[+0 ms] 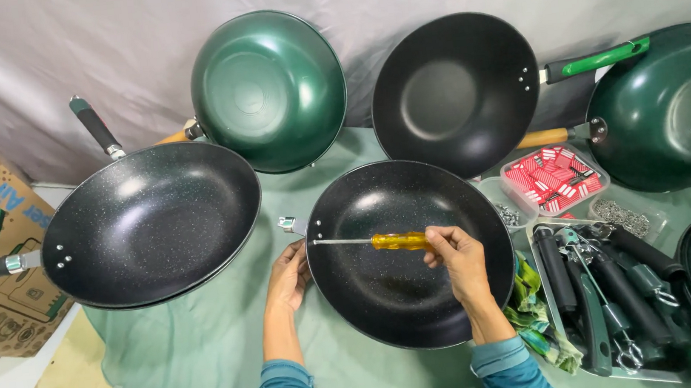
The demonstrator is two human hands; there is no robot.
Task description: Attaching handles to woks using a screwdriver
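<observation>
Fastening the handle bracket (290, 224) onto the black speckled wok (407, 252) appears to be the step in hand. The wok lies in the middle of the pale green cloth (208, 354), open side up, with its small metal bracket projecting from the left rim. A yellow-handled screwdriver (372, 241) is held level across the bowl, its tip set against the inner wall just beside the bracket. The right hand (455, 255) is closed around the yellow grip, fingers pinching it from above. The left hand (288, 275) is laid against the outer left rim below the bracket, fingers curled on the edge to steady the pan; whether anything small is pinched in it cannot be told.

Around the work, a larger black wok with a handle (152, 223) lies to the left, two green woks (270, 91) and another black one (455, 93) are propped against the grey backdrop, and a tray of black handles (604, 295) sits to the right, near a tub of red and white pieces (553, 176).

Judged from this, the next move calls for the blade to be kept seated squarely in the screw head while the pan is braced, so that the tip is not let slip across the coating.
</observation>
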